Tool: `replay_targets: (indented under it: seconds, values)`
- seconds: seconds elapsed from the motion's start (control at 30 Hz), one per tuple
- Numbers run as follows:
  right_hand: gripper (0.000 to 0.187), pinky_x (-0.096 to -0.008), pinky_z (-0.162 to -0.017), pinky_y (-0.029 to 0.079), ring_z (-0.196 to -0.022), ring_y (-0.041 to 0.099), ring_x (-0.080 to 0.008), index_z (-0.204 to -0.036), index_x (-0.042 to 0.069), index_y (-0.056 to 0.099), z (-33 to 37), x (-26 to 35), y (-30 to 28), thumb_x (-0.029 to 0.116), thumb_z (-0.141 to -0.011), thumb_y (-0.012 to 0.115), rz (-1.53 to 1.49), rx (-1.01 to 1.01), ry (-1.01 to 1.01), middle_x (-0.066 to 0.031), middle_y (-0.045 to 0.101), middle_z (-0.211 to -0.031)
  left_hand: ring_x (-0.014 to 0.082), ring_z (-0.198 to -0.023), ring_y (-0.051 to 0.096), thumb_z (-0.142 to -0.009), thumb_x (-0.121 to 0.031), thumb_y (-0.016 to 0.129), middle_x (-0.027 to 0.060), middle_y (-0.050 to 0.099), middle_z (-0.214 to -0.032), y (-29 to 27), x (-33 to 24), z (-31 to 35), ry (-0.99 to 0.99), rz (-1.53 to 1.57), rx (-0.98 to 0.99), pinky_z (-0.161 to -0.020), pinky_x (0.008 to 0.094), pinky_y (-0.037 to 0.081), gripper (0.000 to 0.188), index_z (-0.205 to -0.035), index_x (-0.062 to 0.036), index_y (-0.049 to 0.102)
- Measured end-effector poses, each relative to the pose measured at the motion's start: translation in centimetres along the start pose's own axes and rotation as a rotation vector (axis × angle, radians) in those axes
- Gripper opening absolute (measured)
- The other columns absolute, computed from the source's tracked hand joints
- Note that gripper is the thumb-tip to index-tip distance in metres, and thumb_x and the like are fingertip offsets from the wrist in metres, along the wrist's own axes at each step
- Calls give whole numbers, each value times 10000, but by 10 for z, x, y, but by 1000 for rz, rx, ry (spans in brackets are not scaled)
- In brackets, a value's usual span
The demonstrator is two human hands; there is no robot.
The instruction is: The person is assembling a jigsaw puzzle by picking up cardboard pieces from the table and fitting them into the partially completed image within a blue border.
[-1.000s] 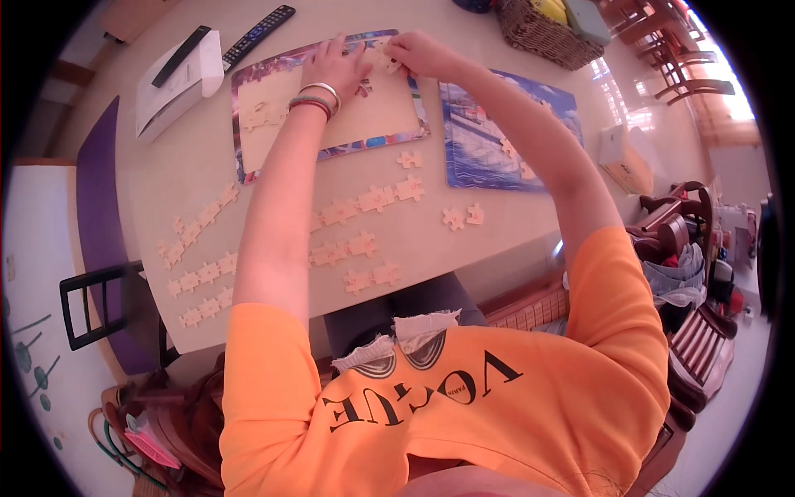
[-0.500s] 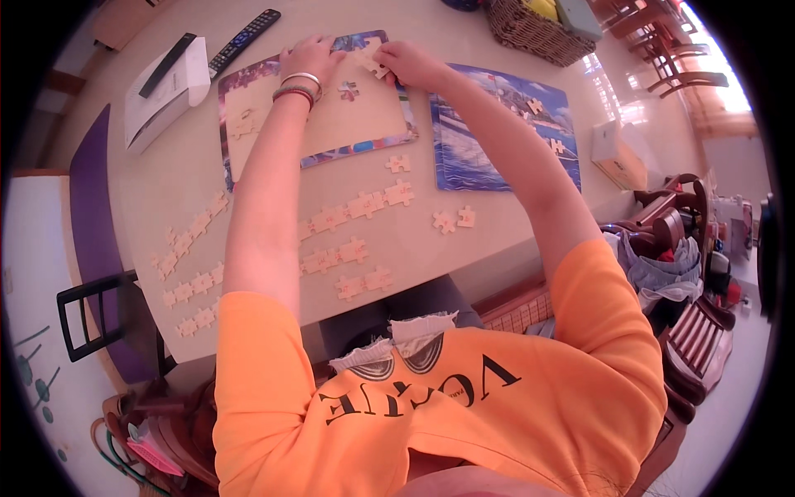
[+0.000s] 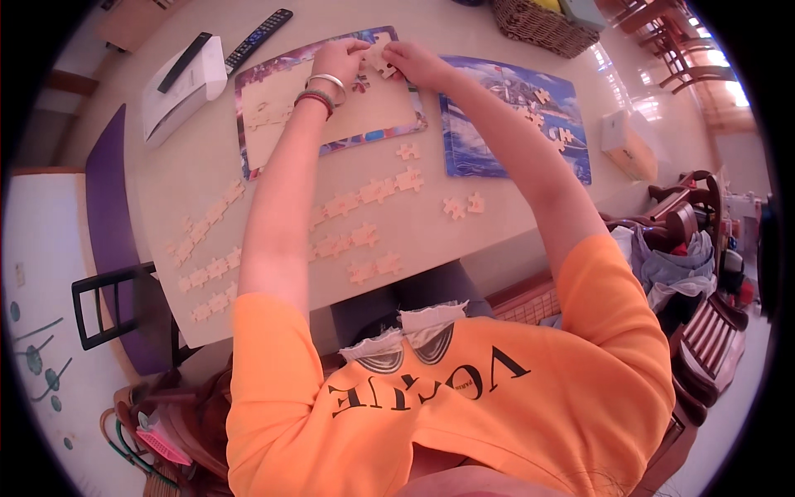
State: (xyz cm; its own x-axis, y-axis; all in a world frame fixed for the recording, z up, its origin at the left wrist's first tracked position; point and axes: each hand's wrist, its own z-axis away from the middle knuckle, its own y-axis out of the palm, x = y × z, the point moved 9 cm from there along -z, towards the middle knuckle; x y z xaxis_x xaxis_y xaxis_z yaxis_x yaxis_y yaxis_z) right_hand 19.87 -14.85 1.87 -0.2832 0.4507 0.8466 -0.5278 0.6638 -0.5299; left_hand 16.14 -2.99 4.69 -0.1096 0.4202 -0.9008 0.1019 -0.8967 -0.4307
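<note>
My right hand (image 3: 416,66) pinches a pale wooden jigsaw piece (image 3: 382,63) at the upper right of a jigsaw tray (image 3: 377,132) with a colourful printed border. Just left of it, my left hand (image 3: 339,61) has its fingers stretched toward the same spot, fingertips close to the pale pieces there. I cannot tell whether they touch. A dark printed piece (image 3: 360,84) lies on the bare tray below the hands. Several pale pieces (image 3: 269,114) rest in the tray's left part, partly beside my left wrist.
Rows of pale jigsaw pieces (image 3: 377,190) lie on the table nearer me. To the right is a blue picture puzzle (image 3: 472,149) with loose pieces on it. Around the edges stand a wicker basket (image 3: 542,29), a tissue-like box (image 3: 628,145), a white box (image 3: 178,99) and a remote control (image 3: 258,39).
My left hand has moved right across the tray, closer to my right hand. The right hand still grips the pale piece. The whole view has shifted slightly.
</note>
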Motion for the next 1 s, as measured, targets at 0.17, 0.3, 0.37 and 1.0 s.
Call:
replay_targets:
  seconds: [0.17,0.3,0.37,1.0]
  values:
    - [324,-275,-688,473,-723,596,-130,-953,-2,582,2,6,8,297,-913,461,-157,35,-60,-73,620,-810,122,-738,635,-860,-81,488,79,655,-852,-4,2,5,12,-34,-27,-542,264,519,239,-1041,-36,638]
    - [330,-266,-705,463,-747,588,-125,-975,2,589,3,-2,2,300,-913,461,-248,8,-48,-49,617,-846,122,-707,638,-864,-87,488,89,659,-842,0,-4,8,4,-25,-33,-539,258,516,235,-1033,-34,641]
    - [334,-260,-727,450,-763,574,-118,-994,5,593,2,-5,1,301,-911,464,-276,18,-40,-41,610,-858,120,-701,640,-865,-91,489,89,663,-825,0,-7,9,18,-27,-44,-538,255,511,232,-1027,-36,646]
    - [302,-193,-665,372,-758,475,-45,-991,53,598,6,-4,4,323,-915,486,-322,25,40,39,567,-830,136,-610,633,-844,-77,490,104,657,-725,-4,-2,9,58,4,-91,-485,267,502,244,-1020,-29,651]
